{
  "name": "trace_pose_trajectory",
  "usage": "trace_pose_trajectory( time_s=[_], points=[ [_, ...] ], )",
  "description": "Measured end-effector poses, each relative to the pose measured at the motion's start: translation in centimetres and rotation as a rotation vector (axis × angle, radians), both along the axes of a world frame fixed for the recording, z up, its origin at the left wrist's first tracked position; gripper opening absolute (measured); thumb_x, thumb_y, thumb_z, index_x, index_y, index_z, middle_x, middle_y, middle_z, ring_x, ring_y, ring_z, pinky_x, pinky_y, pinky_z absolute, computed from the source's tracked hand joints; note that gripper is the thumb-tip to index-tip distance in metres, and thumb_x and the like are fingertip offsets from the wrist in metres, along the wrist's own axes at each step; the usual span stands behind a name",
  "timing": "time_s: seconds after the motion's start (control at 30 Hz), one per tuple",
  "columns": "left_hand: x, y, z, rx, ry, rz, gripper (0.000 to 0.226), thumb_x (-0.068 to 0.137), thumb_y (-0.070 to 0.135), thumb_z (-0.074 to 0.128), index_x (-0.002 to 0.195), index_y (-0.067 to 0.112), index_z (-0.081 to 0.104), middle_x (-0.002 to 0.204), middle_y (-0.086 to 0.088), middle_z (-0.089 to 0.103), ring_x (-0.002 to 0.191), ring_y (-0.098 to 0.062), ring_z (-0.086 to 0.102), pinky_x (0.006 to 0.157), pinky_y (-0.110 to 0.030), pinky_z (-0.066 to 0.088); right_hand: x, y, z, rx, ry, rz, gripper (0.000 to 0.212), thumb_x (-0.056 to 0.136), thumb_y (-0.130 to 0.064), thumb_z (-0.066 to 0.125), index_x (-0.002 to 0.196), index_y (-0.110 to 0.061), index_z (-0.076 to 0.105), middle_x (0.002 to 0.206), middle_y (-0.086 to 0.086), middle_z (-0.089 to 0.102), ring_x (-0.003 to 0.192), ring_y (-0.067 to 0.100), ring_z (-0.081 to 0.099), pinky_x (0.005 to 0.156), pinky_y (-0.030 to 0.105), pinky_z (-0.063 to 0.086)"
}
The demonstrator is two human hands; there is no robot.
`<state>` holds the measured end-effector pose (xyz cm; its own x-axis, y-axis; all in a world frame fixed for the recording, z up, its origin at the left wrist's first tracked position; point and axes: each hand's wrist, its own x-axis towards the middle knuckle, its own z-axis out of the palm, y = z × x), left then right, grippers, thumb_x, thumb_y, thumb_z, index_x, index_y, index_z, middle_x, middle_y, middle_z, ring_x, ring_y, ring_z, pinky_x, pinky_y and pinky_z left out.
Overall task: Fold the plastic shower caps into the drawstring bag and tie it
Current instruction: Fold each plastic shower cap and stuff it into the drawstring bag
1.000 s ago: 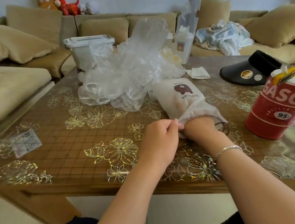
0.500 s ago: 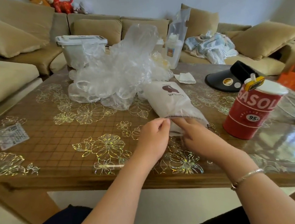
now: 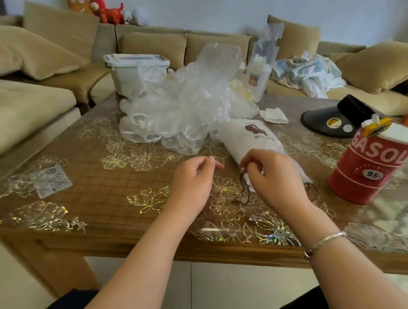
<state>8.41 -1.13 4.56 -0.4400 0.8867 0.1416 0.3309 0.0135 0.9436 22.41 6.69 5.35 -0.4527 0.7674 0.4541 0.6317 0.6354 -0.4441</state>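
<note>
Head view: right hand point(image 3: 274, 174) sits over the mouth end of the bag point(image 3: 249, 139), thumb and forefinger pinched on what looks like the dark cord point(image 3: 244, 190); blur makes the exact grip uncertain. A loop of that cord trails onto the tabletop point(image 3: 95, 192) just below the hand. Left hand point(image 3: 193, 181) is just beside it, to the left, apart from the bag, fingers curled with thumb and forefinger tips close together. Whether it holds the other cord end, I cannot tell; nothing clear shows between the fingertips.

Bag lies flat on the tabletop, printed end away from the person, mouth toward them and mostly covered by the right hand. It looks filled. A large heap of clear shower caps point(image 3: 186, 100) remains loose behind it, touching the far end of the bag.

Step in hand, as judged: drawing the mouth closed and tying. To do it well: find both cord ends first, pull them evenly in opposite directions so the hem gathers without snagging, and steady the bag body so it does not slide. Keep plastic clear of the mouth before cinching. Knot close against the gathered hem.

Outward: red can point(image 3: 374, 160) to the right, near the bag but apart; black visor point(image 3: 338, 116) behind it; white tub point(image 3: 135, 75) at the far edge.
</note>
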Motion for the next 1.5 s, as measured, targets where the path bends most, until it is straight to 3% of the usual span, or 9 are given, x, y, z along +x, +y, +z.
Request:
trace_pose_trajectory(
  time_s=[0.13,0.23,0.33,0.53,0.7,0.8,0.97,1.13,1.5],
  points=[
    [-4.1,-1.0,-0.2,-0.011,-0.011,0.118,0.032,0.105,0.029,0.041,0.097,0.022,0.071,0.103,-0.022,0.069,0.073,-0.023,0.057,0.059,-0.026,0.044,-5.4,0.4,-0.7,-0.005,0.072,0.066,0.022,0.090,-0.007,0.049,0.088,-0.013,0.070,0.086,-0.002,0.064,0.080,0.017,0.057,0.065,0.031,0.043],
    [-7.1,-1.5,-0.3,-0.022,-0.056,0.220,0.031,0.104,0.024,0.042,0.096,0.021,0.072,0.101,-0.010,0.071,0.073,-0.018,0.055,0.052,-0.014,0.038,-9.4,0.9,-1.6,-0.045,0.068,0.110,0.023,0.092,-0.011,0.049,0.101,-0.014,0.070,0.119,0.004,0.058,0.112,0.025,0.052,0.092,0.038,0.046],
    [-9.2,-1.8,-0.4,-0.021,-0.102,0.294,0.032,0.103,0.022,0.042,0.091,0.021,0.072,0.101,-0.003,0.072,0.094,-0.032,0.066,0.060,-0.018,0.039,-12.4,1.4,-2.5,-0.038,-0.090,0.108,0.030,0.095,-0.019,0.049,0.120,-0.018,0.066,0.157,0.004,0.029,0.144,0.028,0.022,0.113,0.048,0.027],
    [-11.5,-1.5,-0.6,-0.058,-0.057,0.316,0.029,0.100,0.020,0.045,0.091,0.019,0.073,0.102,-0.008,0.072,0.096,-0.028,0.066,0.061,-0.022,0.040,-15.3,3.4,-4.2,0.023,-0.293,0.146,0.051,0.100,-0.026,0.041,0.150,-0.017,0.036,0.166,-0.003,-0.002,0.151,0.020,-0.012,0.120,0.047,-0.002],
    [-12.2,-0.9,-0.9,-0.074,-0.002,0.296,0.023,0.100,0.022,0.046,0.105,0.023,0.069,0.107,0.008,0.067,0.084,-0.006,0.063,0.060,-0.012,0.040,-14.7,3.0,-3.0,-0.020,0.086,0.222,0.039,0.097,-0.012,0.049,0.135,-0.013,0.055,0.141,-0.008,0.046,0.143,0.011,0.024,0.120,0.042,0.017],
    [-12.1,-0.9,-0.7,-0.040,-0.011,0.270,0.027,0.101,0.021,0.049,0.126,0.024,0.057,0.124,0.014,0.057,0.083,0.010,0.051,0.056,-0.004,0.039,-13.4,1.5,-1.4,-0.094,0.367,0.239,0.034,0.094,-0.004,0.049,0.114,-0.024,0.069,0.127,-0.019,0.049,0.131,0.002,0.040,0.107,0.030,0.033],
    [-11.0,-0.8,-0.1,0.055,-0.122,0.207,0.043,0.099,0.025,0.055,0.140,0.028,0.043,0.139,0.014,0.047,0.119,-0.005,0.050,0.075,-0.010,0.033,-10.8,-0.4,0.0,-0.363,0.700,0.322,0.030,0.092,0.004,0.052,0.095,-0.020,0.069,0.105,-0.003,0.072,0.097,0.009,0.067,0.085,0.027,0.047],
    [-9.3,-1.1,-0.1,0.019,-0.311,0.084,0.029,0.097,0.043,0.054,0.121,0.028,0.059,0.120,0.015,0.061,0.113,-0.005,0.057,0.089,-0.023,0.045,-9.4,-0.6,-0.2,-0.769,0.938,0.393,0.017,0.084,-0.005,0.061,0.097,-0.014,0.067,0.089,-0.003,0.069,0.079,0.011,0.065,0.072,0.025,0.052],
    [-8.0,-1.5,-0.3,0.002,-0.629,0.154,0.004,0.088,0.020,0.070,0.088,0.016,0.070,0.092,-0.001,0.075,0.087,-0.020,0.070,0.082,-0.036,0.055,-6.6,-0.6,-0.8,-1.236,0.751,0.358,0.065,0.077,-0.022,0.075,0.134,-0.006,0.047,0.121,0.015,0.068,0.101,0.031,0.070,0.081,0.041,0.060]
  ],
)
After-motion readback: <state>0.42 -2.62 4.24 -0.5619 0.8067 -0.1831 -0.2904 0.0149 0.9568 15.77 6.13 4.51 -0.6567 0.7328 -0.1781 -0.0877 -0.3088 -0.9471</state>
